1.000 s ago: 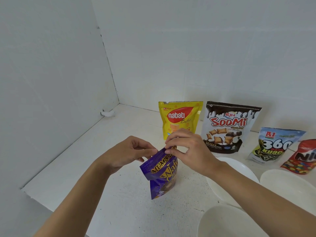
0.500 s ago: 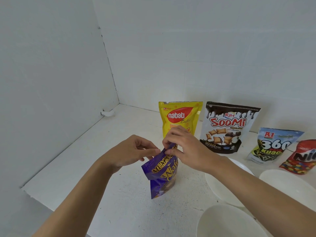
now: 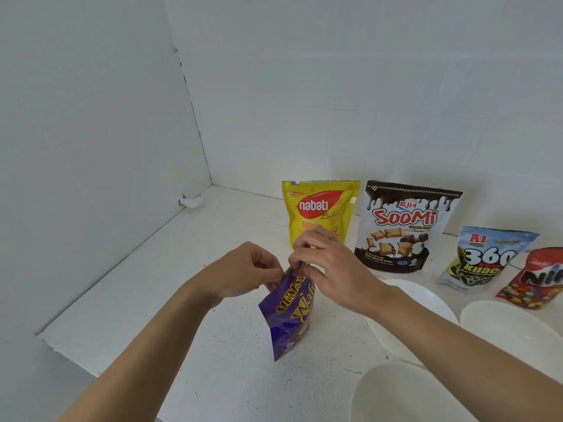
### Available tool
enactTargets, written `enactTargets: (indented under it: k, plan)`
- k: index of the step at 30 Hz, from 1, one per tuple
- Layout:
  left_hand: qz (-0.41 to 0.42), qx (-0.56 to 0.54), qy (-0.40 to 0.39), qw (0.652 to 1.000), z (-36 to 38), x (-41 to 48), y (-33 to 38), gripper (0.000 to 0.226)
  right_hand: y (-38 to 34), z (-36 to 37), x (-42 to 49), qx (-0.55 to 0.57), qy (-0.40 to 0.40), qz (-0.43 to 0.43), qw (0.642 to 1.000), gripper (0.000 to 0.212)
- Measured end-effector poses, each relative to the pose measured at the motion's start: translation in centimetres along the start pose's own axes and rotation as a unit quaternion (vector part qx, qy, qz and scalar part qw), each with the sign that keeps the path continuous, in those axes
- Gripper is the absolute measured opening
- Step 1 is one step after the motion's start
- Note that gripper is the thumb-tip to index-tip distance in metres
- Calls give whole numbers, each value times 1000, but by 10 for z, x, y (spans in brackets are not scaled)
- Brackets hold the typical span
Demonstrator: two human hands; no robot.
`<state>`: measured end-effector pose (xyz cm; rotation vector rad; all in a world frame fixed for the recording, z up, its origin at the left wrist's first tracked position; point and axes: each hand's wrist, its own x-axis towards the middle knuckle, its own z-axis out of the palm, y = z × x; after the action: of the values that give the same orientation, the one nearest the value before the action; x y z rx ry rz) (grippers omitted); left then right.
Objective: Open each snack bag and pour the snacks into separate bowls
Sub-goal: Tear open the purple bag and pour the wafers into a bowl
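Held above the tabletop point(image 3: 189, 269), the purple wafer bag point(image 3: 289, 315) has its top edge pinched by the left hand point(image 3: 243, 275) and right hand point(image 3: 329, 266), both grips closed for tearing; next they likely pull apart.

Back row on surface point(image 3: 170, 300), along wall point(image 3: 396, 102), left to right: Nabati bag point(image 3: 316, 205), Soomi bag point(image 3: 405, 220), Kuaci bag point(image 3: 484, 257), candy bag point(image 3: 539, 278). In front of Nabati bag: wafer bag point(image 3: 289, 315), left hand point(image 3: 243, 272) and right hand point(image 3: 332, 266) at its top. Right of it: far bowl point(image 3: 423, 300), right bowl point(image 3: 511, 330), near bowl point(image 3: 405, 397).
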<state>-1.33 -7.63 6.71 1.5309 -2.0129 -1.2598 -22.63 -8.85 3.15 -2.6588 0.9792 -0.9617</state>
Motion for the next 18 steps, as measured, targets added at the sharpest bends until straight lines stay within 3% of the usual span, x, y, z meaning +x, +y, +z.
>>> enactTargets:
  k: [6,15,18]
  plan:
    - [16,-61,-7,998,4,-4,0,44,2,2,-4,2,23,-8,1000,19]
    - [-22,-120,-44,991,5,-2,-8,42,0,6,-7,18,16,-12,1000,12]
    - [-20,-94,-33,995,6,-1,-6,43,-1,9,-9,12,30,-12,999,11]
